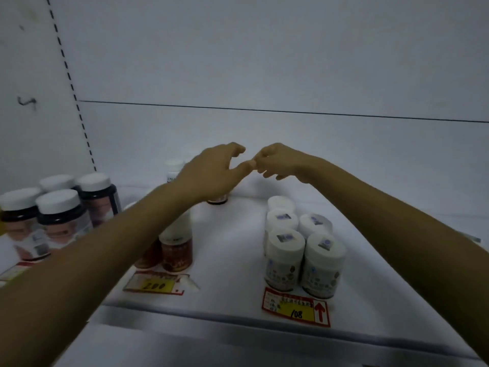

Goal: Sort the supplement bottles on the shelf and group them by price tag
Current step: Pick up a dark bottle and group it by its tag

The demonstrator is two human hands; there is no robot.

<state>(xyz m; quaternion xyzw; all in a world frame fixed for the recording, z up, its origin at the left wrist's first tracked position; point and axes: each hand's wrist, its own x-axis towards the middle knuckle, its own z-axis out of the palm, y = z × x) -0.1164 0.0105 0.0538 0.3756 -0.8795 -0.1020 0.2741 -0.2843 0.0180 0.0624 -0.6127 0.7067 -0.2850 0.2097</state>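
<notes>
Two bare forearms, entering from lower left and lower right of the frame. No sleeves showing. Left hand (211, 170) and right hand (280, 161): ungloved, short nails, slender fingers; picture soft, finer detail unclear.

A pale back panel (264, 62) fills the upper view, crossed by a thin dark seam (264, 109) running from nine o'clock to three o'clock. At ten o'clock a slotted upright (69, 75) slants downward, and left of it a wall (23, 62) carries a small dark mark (26, 101).
</notes>
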